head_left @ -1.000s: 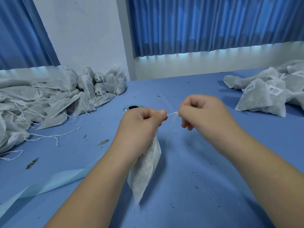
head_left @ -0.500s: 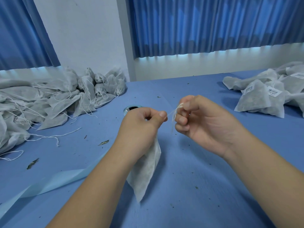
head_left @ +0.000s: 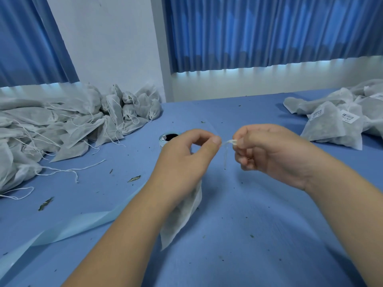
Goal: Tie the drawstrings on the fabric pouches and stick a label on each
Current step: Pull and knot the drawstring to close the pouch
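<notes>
Head view: left hand (head_left: 186,160) pinches pouch (head_left: 182,216) neck; the pouch dangles toward 6 o'clock above the surface (head_left: 259,235). Right hand (head_left: 267,150), rolled palm-up since a second ago, pinches the drawstring (head_left: 227,144). Knot probably mid-tie; label pending.

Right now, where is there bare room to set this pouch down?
Bare table lies below the right hand, short of the labelled pouches. Crowded on the left: heaped pouches, loose strings, the pale strip.
</notes>
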`<state>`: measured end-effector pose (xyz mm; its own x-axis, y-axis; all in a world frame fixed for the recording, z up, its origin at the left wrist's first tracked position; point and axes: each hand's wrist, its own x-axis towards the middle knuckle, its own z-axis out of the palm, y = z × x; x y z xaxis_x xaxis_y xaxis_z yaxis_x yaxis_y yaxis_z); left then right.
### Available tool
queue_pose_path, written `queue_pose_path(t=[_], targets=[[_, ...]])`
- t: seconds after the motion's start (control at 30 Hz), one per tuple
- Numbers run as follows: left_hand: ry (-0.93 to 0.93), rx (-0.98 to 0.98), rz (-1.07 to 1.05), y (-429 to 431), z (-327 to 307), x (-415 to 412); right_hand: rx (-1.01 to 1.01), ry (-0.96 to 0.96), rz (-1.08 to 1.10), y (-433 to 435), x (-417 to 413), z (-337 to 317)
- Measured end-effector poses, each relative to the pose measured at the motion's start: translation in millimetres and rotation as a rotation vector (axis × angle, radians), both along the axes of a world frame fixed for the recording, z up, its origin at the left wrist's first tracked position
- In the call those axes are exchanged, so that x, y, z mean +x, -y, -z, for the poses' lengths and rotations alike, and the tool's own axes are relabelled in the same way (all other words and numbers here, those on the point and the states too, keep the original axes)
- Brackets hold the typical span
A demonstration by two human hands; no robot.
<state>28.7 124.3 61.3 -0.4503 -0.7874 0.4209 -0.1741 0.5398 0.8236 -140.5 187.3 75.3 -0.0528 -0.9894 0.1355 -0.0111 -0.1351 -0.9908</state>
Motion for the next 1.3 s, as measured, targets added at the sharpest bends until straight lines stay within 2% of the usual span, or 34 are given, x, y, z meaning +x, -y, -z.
queue_pose_path(t=[0.1,0.27,0.47,0.6,0.77,0.93,1.3], targets=[[-0.005,-0.001,0.13,-5,-2,0,0.003,-0.146,-0.025,1,3,3],[-0.009,-0.002,0.124,-2,-2,1,-0.015,-0.281,0.029,1,2,3],[0.062,0.018,0.101,-2,-1,0,-0.037,-0.326,0.112,0,1,2],[0.05,0.048,0.071,-3,-2,-1,-0.039,-0.313,0.151,1,0,1],[0.036,0.064,0.044,-5,-2,-1,-0.065,-0.345,0.086,-2,2,1],[0.039,0.075,0.015,-5,-2,-1,-0.097,-0.351,0.155,-1,4,3],[0.032,0.1,0.003,-11,1,-7,-0.074,-0.527,0.175,-3,7,3]])
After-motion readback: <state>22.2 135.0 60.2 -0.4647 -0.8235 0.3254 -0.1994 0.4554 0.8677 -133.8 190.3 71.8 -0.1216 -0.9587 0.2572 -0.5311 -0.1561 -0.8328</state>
